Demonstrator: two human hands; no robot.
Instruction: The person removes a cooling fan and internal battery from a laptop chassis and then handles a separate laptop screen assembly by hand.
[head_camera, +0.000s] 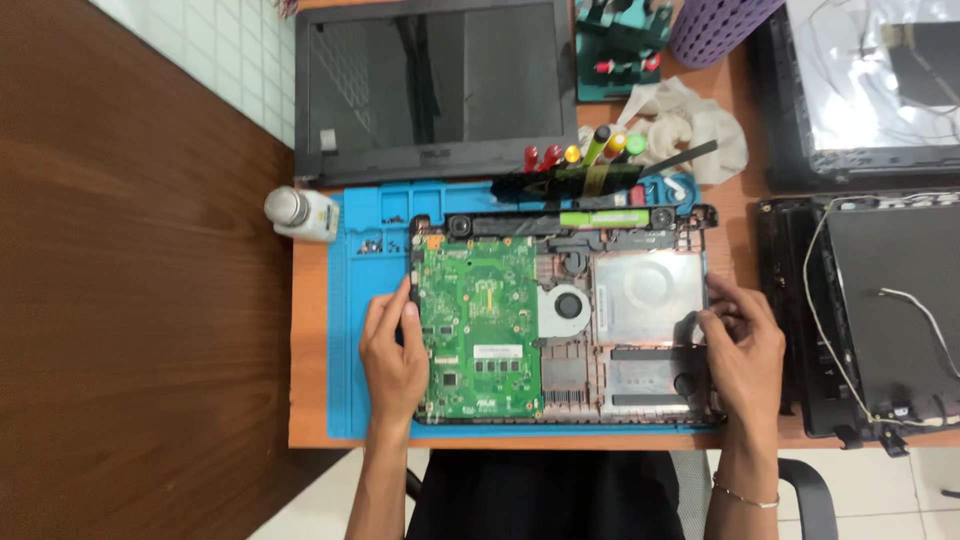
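Note:
An opened laptop base (650, 218) lies on a blue work mat (345, 330). Inside it sit a green circuit board (478, 325), a round fan (567, 307) and a silver drive (645, 295). My left hand (392, 355) rests on the base's left edge, fingertips touching the green board's left side. My right hand (742, 345) grips the base's right edge, fingers curled at the drive's right side. Neither hand holds a tool.
A detached laptop screen (435, 85) lies behind the mat. A small white bottle (298, 213) stands at the mat's left. Screwdrivers with coloured handles (585, 150), a cloth (690, 125) and a purple basket (715, 25) are behind. Dismantled laptop parts (880, 300) with loose wires lie on the right.

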